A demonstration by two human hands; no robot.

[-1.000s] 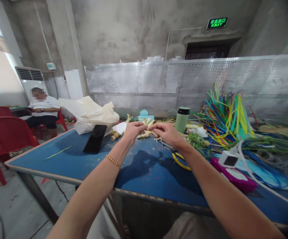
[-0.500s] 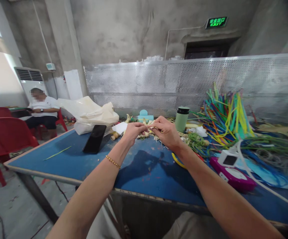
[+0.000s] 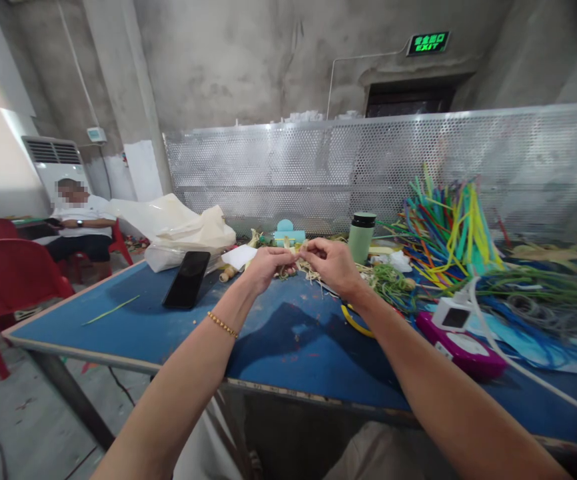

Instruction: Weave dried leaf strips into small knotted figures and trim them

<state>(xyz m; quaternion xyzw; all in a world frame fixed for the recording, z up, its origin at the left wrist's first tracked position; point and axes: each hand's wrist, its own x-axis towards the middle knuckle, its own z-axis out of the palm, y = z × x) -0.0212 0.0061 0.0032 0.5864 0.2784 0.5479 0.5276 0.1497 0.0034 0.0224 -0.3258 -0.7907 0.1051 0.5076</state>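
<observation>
My left hand [image 3: 268,263], with a gold bead bracelet at the wrist, is closed with thumb and fingers pinched together above the blue table [image 3: 268,313]. Facing it, my right hand [image 3: 336,268] pinches too, its fingertips almost meeting the left ones. A small pale straw-like piece [image 3: 298,249] shows between the fingertips; its exact shape is hard to tell against the litter behind. Below and beyond the hands lie pale plant scraps [image 3: 321,280]. A green tumbler [image 3: 361,240] with a black-rimmed lid stands just past my right hand.
Left of the hands are a black phone [image 3: 186,280], white plastic bags [image 3: 188,230] and a green strip [image 3: 111,310]. At right lie a bundle of coloured strips [image 3: 461,230], green strands [image 3: 391,283], a magenta box [image 3: 463,347] and a white cable. One person [image 3: 81,223] sits far left.
The fingertips have come closer and the right hand's fingers have curled in more. The whole view has shifted slightly; the things on the table stay put.
</observation>
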